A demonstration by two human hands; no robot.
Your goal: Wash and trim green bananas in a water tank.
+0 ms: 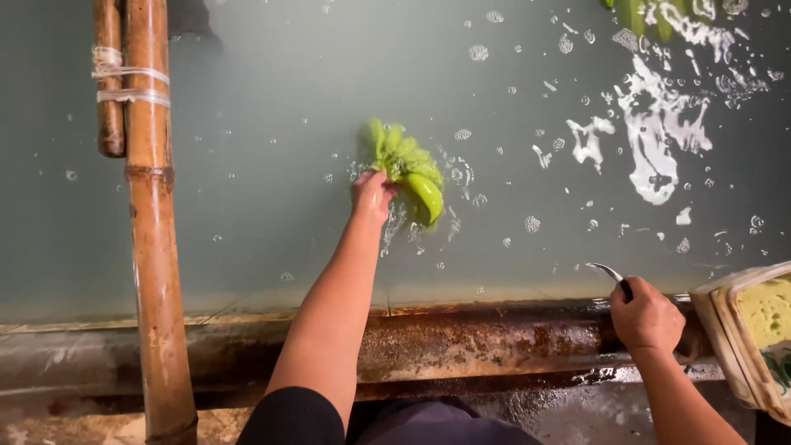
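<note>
The left hand point(372, 196) grips a bunch of green bananas point(409, 169) at its stem, the fruit floating in the water tank point(247, 165) just right of the fingers. The right hand point(647, 315) is clenched around a curved knife point(610, 274) over the rusty tank rim point(461, 342).

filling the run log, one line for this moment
left hand grips green bananas in water | right hand holds curved knife
</note>
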